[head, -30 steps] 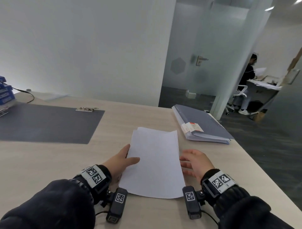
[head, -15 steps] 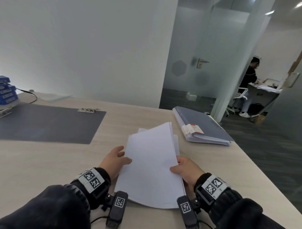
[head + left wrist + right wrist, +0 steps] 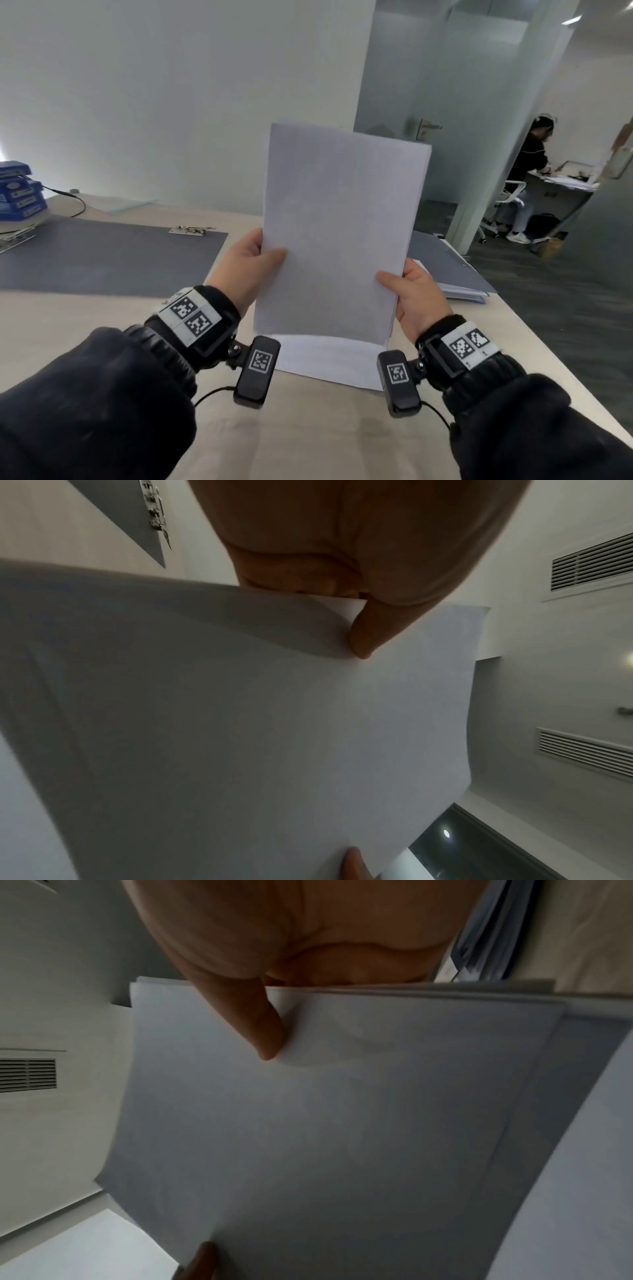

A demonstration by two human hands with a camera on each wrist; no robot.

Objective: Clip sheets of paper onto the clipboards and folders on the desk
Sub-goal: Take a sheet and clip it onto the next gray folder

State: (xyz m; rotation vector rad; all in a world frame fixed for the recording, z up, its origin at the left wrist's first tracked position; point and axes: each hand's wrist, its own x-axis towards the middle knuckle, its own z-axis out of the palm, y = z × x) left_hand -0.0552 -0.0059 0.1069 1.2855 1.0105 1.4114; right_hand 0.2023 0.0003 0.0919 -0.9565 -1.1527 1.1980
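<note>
I hold a stack of white sheets (image 3: 337,233) upright above the desk. My left hand (image 3: 250,265) grips its left edge, thumb on the front face. My right hand (image 3: 412,296) grips the right edge the same way. In the left wrist view the stack of sheets (image 3: 240,723) fills the frame under my thumb (image 3: 368,631); in the right wrist view the sheets (image 3: 325,1123) lie under the right thumb (image 3: 265,1031). More paper (image 3: 329,359) lies flat on the desk below. A grey clipboard (image 3: 102,257) with a metal clip (image 3: 191,230) lies left. A grey folder (image 3: 445,270) lies right, partly hidden.
Blue boxes (image 3: 20,195) and a black cable (image 3: 73,202) sit at the far left of the light wooden desk (image 3: 301,431). The desk's right edge drops to a dark floor. A seated person (image 3: 529,178) works at another desk beyond a glass wall.
Both hands have lifted the stack off the desk and stood it upright; before, it lay flat, then was tilted up. Some paper stayed on the desk.
</note>
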